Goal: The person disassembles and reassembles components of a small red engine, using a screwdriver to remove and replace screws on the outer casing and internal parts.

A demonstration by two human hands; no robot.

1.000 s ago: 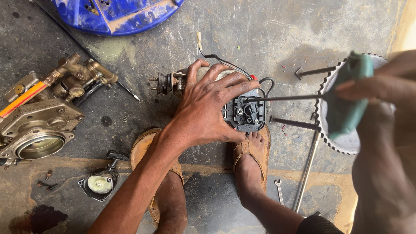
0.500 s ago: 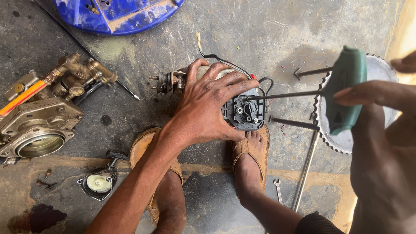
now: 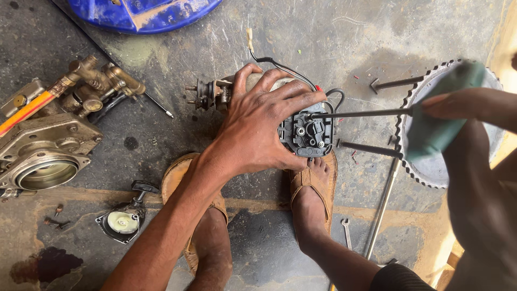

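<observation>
The left hand (image 3: 258, 134) lies spread over the small motor (image 3: 269, 116), palm down, fingers draped across its pale body and thumb tucked by the black end cap (image 3: 307, 133). That grip is wide, pressing the motor down onto the concrete floor (image 3: 344, 43), not pinching anything. The motor sits on the floor just ahead of two sandalled feet, the left foot (image 3: 204, 215) under the forearm and the right foot (image 3: 312, 188) with its toes touching the end cap.

Over on the right, the right hand (image 3: 463, 105) closes around a green-handled screwdriver (image 3: 436, 129), fingers wrapped over the top of the handle. Its long dark shaft runs level to the left and the tip meets the top of the end cap, right beside the left fingertips (image 3: 315, 99). Black wires (image 3: 285, 67) loop out from behind the motor.

Behind the screwdriver handle a toothed metal wheel (image 3: 414, 167) lies flat on the floor, with a long metal rod (image 3: 382, 205) slanting down beside it and a small spanner (image 3: 346, 229) near the right foot. Far left, a metal engine casting (image 3: 43, 156) with a round bore rests beside a brass fitting (image 3: 102, 81). A small black part with a white centre (image 3: 123, 222) lies near the left foot. A blue plastic tub (image 3: 140, 13) fills the top edge.
</observation>
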